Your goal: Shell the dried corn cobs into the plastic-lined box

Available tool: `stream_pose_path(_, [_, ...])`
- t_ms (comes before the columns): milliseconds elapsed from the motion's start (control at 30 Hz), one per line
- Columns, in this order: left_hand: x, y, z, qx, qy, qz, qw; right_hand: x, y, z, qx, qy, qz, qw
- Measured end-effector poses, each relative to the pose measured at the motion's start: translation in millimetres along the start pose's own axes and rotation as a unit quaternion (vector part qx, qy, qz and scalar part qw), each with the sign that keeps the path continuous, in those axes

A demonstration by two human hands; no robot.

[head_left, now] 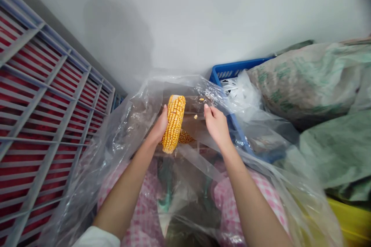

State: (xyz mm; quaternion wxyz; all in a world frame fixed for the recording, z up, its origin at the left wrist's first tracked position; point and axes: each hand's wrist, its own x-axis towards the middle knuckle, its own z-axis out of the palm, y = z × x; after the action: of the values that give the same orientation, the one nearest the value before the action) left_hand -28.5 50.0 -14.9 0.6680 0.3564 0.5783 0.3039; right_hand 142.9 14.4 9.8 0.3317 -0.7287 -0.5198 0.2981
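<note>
My left hand (161, 125) is closed around a cob of yellow corn (174, 123), held nearly upright with a pale bare patch near its top. To the right of the cob, my right hand (216, 122) is curled with thumb and fingers together; whatever they may hold is hidden. Two loose corn kernels (195, 116) show in the air or against the plastic just left of that hand. Below both hands spreads a large clear plastic bag (127, 123), opened wide across my lap. A small heap of kernels (185, 137) lies in it, partly hidden behind the cob.
A grey slatted crate (55, 85) with red contents stands on the left. At the right are a blue plastic basket (246, 65) holding a white bag (242, 88), and a large stuffed sack (307, 81). A pale wall (185, 19) rises directly ahead.
</note>
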Motion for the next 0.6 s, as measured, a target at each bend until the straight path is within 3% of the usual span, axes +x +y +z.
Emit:
stream_pose_path(67, [-5,5,2.5,-0.030,-0.009,-0.027,0.999,-2,-4,6,0.058,0.026,0.020,0.998])
stream_pose_path(200, [-12,8,9.5,-0.050,-0.058,-0.055,0.996,-5,-12,26,0.153,-0.037,0.051,0.986])
stream_pose_path(300, [-16,5,12.7,-0.041,-0.100,-0.078,0.991,-4,-13,35,0.192,-0.028,0.058,0.979])
stream_pose_path(433, [-21,4,12.5,-0.025,-0.112,-0.108,0.987,-5,-11,37,0.192,-0.009,0.047,0.980])
stream_pose_path(600, [-23,6,11.0,-0.006,-0.083,-0.141,0.986,-9,-6,40,0.146,0.001,0.045,0.988])
